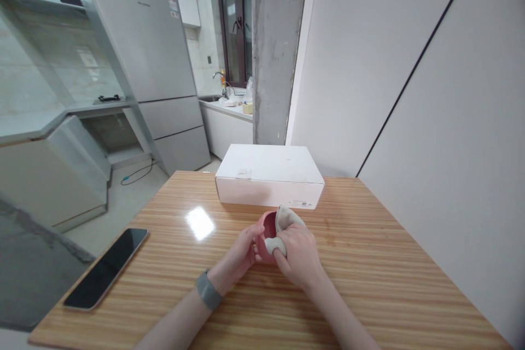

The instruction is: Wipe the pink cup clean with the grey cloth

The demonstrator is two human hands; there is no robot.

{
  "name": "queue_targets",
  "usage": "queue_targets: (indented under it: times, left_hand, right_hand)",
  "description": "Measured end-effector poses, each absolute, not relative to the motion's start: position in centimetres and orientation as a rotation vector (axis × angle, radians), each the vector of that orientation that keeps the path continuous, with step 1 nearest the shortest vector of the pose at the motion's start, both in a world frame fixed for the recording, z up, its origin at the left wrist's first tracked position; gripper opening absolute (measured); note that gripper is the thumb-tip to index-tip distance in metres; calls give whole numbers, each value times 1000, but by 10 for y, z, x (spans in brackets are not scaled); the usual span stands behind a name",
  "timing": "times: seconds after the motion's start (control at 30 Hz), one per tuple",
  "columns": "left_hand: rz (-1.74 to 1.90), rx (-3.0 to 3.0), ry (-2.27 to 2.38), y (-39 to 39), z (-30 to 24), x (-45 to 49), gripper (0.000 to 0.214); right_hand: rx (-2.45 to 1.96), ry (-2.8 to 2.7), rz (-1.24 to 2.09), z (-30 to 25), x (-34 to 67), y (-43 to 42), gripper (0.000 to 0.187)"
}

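A small pink cup (267,232) is tipped on its side over the wooden table (369,262), its mouth turned up and away from me. My left hand (241,254) curls round its left side and grips it. My right hand (298,254) is closed on a pale grey cloth (285,219), which is pushed against the cup's rim and inside. A grey band sits on my left wrist.
A white flat box (268,175) lies just behind the cup. A black phone (106,268) lies face up near the table's left edge. The white wall runs along the right side. A fridge and a kitchen counter stand beyond the table.
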State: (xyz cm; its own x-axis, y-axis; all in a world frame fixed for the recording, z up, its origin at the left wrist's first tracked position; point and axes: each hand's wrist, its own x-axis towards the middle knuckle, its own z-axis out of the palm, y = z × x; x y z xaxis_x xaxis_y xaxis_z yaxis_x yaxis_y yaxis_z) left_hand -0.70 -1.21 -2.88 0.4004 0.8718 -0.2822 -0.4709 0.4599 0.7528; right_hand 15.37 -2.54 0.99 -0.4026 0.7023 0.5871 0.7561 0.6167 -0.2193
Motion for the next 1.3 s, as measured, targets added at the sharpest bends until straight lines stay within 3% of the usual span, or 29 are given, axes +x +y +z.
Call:
queue_targets:
  times: [0.2, 0.47, 0.6, 1.0, 1.3]
  left_hand:
    - [993, 581, 614, -15, -29, 0, 30]
    - [784, 642, 642, -12, -13, -12, 53]
    - [733, 602, 617, -10, -17, -17, 44]
    - [855, 632, 672, -12, -27, -13, 42]
    - [919, 619, 688, -13, -27, -8, 39]
  right_hand:
    - [-1210, -2179, -264, 18, 142, -31, 16]
    - [-930, -2330, 104, 33, 167, -28, 12]
    - [-843, -2328, 209, 30, 170, -30, 8]
    - [-984, -2321, 142, 22, 167, -27, 19]
    - [-1177, -2196, -138, 9, 147, -30, 12]
